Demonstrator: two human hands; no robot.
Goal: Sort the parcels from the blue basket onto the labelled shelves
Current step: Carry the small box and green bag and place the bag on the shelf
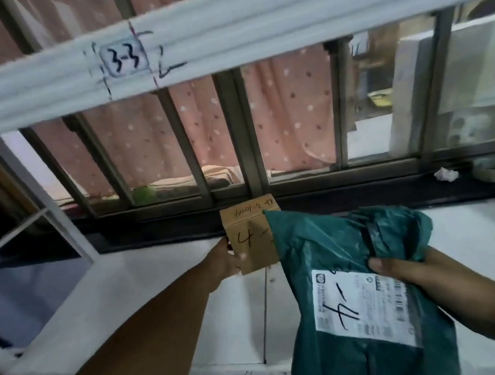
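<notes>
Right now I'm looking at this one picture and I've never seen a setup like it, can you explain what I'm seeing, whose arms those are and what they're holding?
There is no machine here. The one picture comes from a camera worn on a person's head, looking forward and down, so the two bare arms are that person's own.

The left hand holds a small brown box with a handwritten "4" on it, up near a barred window. The right hand grips a green mailer bag with a white label bearing a handwritten "4".

Across the top runs a white shelf rail with a tag reading "3-3". Below the hands is a white shelf surface. On the window ledge sit a crumpled paper and a small bowl.
</notes>
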